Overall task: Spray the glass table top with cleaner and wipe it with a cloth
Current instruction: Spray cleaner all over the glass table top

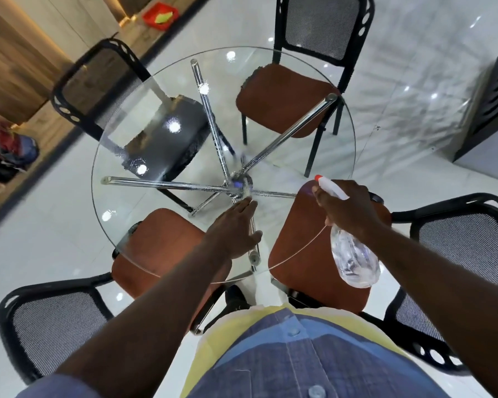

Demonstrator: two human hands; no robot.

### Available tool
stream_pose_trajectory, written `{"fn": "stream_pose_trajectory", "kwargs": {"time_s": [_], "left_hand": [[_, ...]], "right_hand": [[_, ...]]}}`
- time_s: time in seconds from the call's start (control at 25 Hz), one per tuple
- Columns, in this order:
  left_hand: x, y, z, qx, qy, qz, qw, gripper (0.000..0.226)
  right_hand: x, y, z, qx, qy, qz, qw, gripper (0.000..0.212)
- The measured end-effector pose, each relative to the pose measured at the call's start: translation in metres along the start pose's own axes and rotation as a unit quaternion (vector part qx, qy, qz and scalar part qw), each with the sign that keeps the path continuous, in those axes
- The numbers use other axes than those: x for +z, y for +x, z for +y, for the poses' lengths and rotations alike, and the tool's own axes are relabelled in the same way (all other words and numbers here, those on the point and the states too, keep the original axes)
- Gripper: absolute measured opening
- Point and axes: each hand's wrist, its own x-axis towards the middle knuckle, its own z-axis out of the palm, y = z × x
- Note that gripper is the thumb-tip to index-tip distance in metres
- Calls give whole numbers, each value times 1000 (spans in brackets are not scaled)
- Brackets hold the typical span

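Neck-grip suits the clear plastic spray bottle (354, 259) (light, likely slick): right hand (348, 208) curls round it above the round glass table top's (121, 202) near edge; left hand (236, 228) lies flat, empty, on the glass.

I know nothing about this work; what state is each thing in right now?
glass table top: misted with spray on its far left part.
spray bottle: held tilted, nozzle aimed at the table.
right hand: grips the spray bottle's neck.
left hand: open, flat on the glass, holding nothing.
chairs: four, seats tucked partly under the glass, unoccupied.
green cloth: lying in a red tray, far from the table.
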Motion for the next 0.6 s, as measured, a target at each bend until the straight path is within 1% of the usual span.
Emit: {"fn": "stream_pose_trajectory", "kwargs": {"time_s": [0.16,0.28,0.48,0.52,0.6], "left_hand": [[-12,5,-5,28,6,6,1000,83],[-21,9,-12,53,8,10,999,84],[-43,23,-33,99,19,6,995,84],[-47,25,-37,106,22,3,994,84],[-52,26,-44,118,22,-5,993,84]], "right_hand": [[3,-9,-4,29,1,10,1000,31],[8,-16,-16,26,-19,21,999,26],[22,-26,-30,51,9,70,996,32],[26,-29,-32,56,18,81,995,31],[35,-35,-35,67,58,104,991,23]]}}
